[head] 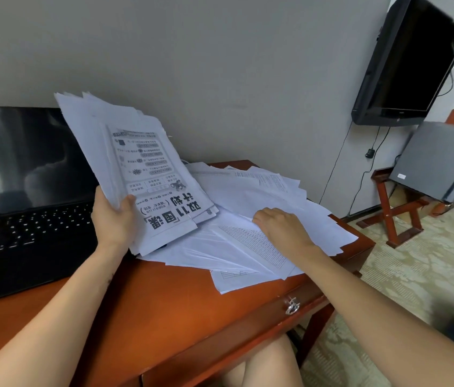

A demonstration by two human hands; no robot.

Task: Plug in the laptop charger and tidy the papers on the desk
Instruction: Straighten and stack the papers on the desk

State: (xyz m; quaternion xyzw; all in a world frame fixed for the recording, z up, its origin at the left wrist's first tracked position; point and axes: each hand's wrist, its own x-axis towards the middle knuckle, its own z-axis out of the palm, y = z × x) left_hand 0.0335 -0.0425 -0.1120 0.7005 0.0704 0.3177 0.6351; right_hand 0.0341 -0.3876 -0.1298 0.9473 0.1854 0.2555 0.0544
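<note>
Paperwork is mid-sort, by the look of it. Your left hand (114, 219) grips the held stack (139, 163) at its lower left corner, thumb clamped across the printed front sheet and fingers behind. The stack stands tilted up, top leaning toward 11 o'clock. That's prob so the front stays open to take more pages. Its lower edge sits low by the desk (164, 303); can't tell if it rests there.

Your right hand (279, 223) lies palm down on the loose sheets (248, 247), fingers curled at the edge of a top page. The tips are hidden, so I can't tell whether you've pinched that page or only press on it. The sheets fan out flat from the desk's centre toward 3 o'clock, overlapping at odd angles, and a few overhang the front edge near the drawer pull (292, 304). My guess is that's why the hand works from the top of the fan: lift one w/o dragging the rest off.

The laptop (25, 191) sits open at 9 o'clock, screen dark, just beside the stack. No charger or its lead shows anywhere, so I can't judge that half of the task. Most pages look gathered already, but a fair spread is left.

On the wall at 1 o'clock hangs a TV (407, 65), well apart from the desk.
</note>
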